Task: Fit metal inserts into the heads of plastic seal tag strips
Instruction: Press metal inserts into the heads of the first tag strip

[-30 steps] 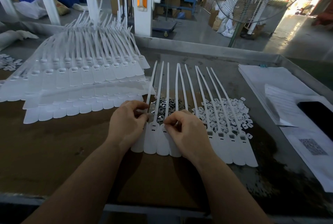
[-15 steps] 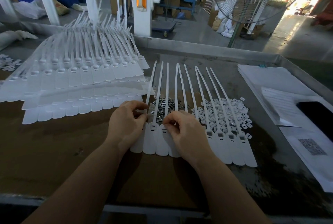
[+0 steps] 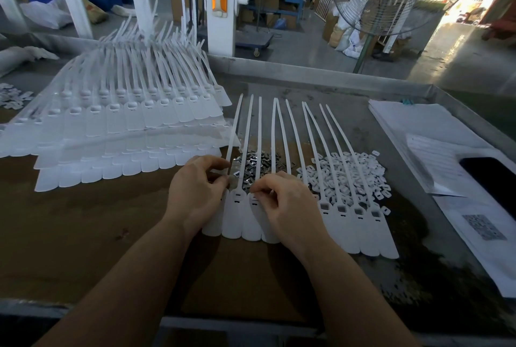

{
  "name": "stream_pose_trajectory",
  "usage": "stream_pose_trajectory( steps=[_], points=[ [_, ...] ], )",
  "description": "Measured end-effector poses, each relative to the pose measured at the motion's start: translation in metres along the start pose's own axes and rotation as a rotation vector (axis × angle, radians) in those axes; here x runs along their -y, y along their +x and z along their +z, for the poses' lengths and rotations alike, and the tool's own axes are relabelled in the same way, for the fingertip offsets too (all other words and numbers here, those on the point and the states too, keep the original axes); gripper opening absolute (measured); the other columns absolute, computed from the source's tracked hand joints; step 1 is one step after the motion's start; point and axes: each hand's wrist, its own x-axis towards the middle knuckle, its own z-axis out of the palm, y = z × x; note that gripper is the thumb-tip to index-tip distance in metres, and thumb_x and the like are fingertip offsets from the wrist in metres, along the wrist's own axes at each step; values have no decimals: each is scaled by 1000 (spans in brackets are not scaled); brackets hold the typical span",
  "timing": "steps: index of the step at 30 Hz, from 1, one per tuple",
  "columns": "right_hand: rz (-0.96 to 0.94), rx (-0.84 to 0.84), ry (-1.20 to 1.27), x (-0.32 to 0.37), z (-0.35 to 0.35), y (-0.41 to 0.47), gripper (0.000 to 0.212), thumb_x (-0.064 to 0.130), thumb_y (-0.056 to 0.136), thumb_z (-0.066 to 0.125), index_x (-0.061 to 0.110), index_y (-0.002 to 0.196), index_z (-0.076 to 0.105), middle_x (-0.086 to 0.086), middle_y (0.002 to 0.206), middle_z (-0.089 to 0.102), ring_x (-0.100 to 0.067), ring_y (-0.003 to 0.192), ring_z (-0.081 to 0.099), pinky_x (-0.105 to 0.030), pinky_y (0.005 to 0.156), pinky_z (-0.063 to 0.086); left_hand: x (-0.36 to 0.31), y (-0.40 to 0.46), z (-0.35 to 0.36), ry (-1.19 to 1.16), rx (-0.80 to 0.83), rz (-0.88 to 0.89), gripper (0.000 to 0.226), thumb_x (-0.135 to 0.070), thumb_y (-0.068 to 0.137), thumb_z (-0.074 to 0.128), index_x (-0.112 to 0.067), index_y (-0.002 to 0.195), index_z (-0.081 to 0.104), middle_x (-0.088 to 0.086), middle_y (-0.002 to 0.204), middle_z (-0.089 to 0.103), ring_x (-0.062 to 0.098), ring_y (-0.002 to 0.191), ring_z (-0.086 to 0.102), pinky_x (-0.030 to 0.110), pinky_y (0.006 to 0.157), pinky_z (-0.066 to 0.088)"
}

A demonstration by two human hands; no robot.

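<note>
Head view: both hands' curled fingers (image 3: 258, 189) pinch at seal tag strips (image 3: 237, 207).

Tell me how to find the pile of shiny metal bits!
Start at the fanned row of white seal strips in the middle of the table. Just beyond the two hands, under the strips' thin tails, lies the pile of metal inserts. It is dark and glinting, unlike the white plastic pieces heaped to its right.

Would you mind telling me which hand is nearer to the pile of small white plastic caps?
The right hand: it sits beside the pile of white caps, just left of it. The left hand is farther off, beyond the right hand and the metal inserts.
</note>
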Motion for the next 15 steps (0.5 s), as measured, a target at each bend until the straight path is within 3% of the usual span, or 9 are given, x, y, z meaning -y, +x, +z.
stream_pose_trajectory(
  steps=[4,9,15],
  points=[
    [17,-9,19,2,0,0,6,13,87,61,15,91,65,4,89,64,-10,84,54,-27,79,47,1,1,1,4,3,-3,23,-14,85,65,-21,107,65,-1,110,63,7,91,57,18,76,42],
    [7,-24,-56,4,-1,-2,8,15,87,59,16,90,66,4,90,62,-10,87,51,-21,78,42,1,0,0,2,10,-2,23,-15,85,64,-23,107,64,-2,109,63,8,92,58,19,77,44],
    [2,-23,-104,8,-3,-4,13,13,86,55,14,89,67,1,91,61,-13,89,51,-25,77,45,3,0,1,7,17,-4,22,-15,85,64,-23,106,64,-3,108,62,7,90,57,19,75,44]
  ],
)
